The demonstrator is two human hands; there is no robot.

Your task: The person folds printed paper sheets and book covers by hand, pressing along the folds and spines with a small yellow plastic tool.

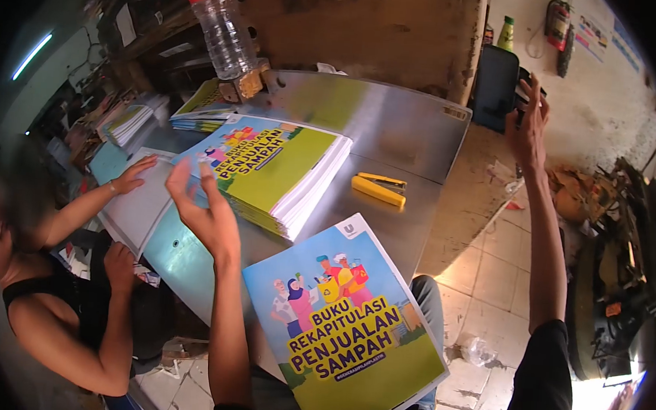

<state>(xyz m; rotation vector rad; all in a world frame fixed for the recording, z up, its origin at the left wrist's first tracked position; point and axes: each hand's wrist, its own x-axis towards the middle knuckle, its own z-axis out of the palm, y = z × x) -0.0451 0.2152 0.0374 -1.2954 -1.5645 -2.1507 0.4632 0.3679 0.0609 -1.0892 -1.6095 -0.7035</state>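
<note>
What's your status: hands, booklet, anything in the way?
Left hand open, empty, near stack. Right hand by phone, grip unclear. Booklet cover up, unheld. Nothing lies on it; stapler apart.

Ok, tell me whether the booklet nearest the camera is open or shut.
Shut. The booklet shows its printed front face up as a single panel, with no inside spread in view.

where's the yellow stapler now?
Head view, right of centre: the yellow stapler lies on the metal table, between the booklet stack and the table's right edge.
</note>
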